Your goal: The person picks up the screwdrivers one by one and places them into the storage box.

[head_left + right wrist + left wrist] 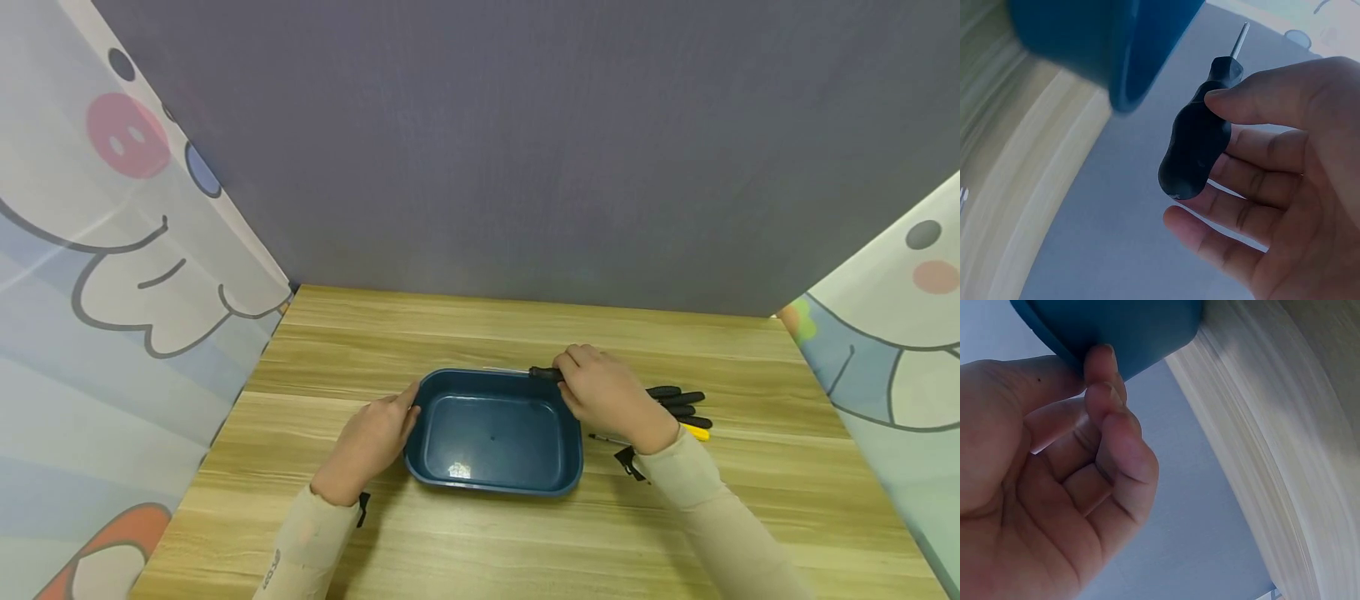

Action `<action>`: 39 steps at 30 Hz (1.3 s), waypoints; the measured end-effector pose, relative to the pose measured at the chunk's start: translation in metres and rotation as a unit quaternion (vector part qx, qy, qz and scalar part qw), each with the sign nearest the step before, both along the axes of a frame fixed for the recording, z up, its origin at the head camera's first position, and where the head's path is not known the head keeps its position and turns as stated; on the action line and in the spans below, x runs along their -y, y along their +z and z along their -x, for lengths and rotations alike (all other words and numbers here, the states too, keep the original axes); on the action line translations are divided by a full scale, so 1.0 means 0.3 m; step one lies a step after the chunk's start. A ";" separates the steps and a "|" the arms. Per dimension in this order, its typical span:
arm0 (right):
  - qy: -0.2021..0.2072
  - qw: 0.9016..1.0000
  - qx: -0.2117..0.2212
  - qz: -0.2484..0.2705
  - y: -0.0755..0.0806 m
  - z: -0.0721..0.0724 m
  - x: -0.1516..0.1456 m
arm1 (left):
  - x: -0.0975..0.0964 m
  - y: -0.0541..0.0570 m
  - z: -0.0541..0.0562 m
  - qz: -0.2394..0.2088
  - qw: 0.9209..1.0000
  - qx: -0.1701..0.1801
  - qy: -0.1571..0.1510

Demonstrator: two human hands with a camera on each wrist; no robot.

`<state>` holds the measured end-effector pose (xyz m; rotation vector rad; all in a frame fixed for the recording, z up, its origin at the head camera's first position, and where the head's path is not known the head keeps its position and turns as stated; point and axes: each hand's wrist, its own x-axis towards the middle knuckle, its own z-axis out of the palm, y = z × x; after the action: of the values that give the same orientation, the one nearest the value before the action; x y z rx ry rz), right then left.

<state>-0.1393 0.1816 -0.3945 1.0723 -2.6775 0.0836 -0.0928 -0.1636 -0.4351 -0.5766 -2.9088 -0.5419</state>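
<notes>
You had the blue tray (pixel 517 442) standing on the desk (pixel 510 550) in front of you, between your two hands. Your left hand (pixel 372 437) pinched its left wall at the rim between thumb and fingers, a hold that seemed meant to steady it. Your right hand (pixel 607 396) gripped a screwdriver (pixel 1197 140) by its black handle, thumb on one side and fingers on the other, at the tray's far right corner. The metal shaft pointed to your left, roughly along the far rim; whether the tool touched that rim or hung just above it, the views could not tell.

The step in hand seemed to be placing the screwdriver in the tray. Several black handles (pixel 682 399) and a yellow piece (pixel 697 433) lay on the desk beside your right wrist, partly hidden by it, and a slim rod (pixel 611 439) lay between the tray and your right forearm.

The next move, as I judged it, called for bringing the shaft inside the far rim, turning the screwdriver to fit within the walls, and lowering it before you loosened your right grip. A light left hold seemed enough to keep the tray from sliding.
</notes>
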 end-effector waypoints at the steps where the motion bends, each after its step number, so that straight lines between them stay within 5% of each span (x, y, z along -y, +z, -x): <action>1: 0.003 1.000 0.000 -0.002 -0.002 0.000 0.011 | 0.000 0.000 0.000 0.000 1.000 -0.001 0.000; 24: 0.011 0.998 0.052 -0.031 -0.010 0.001 0.215 | 0.003 0.015 0.002 -0.006 1.000 0.012 0.005; 32: 0.029 0.997 0.073 -0.025 -0.036 0.008 0.264 | 0.004 0.008 0.004 0.001 1.000 0.012 0.004; 39: 0.005 0.992 0.107 -0.073 -0.076 -0.002 0.306 | 0.004 0.008 0.004 0.003 1.000 0.008 -0.001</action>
<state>-0.1388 0.0898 -0.4172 1.1818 -2.9091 0.0055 -0.0939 -0.1648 -0.4328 -0.5781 -2.9259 -0.5408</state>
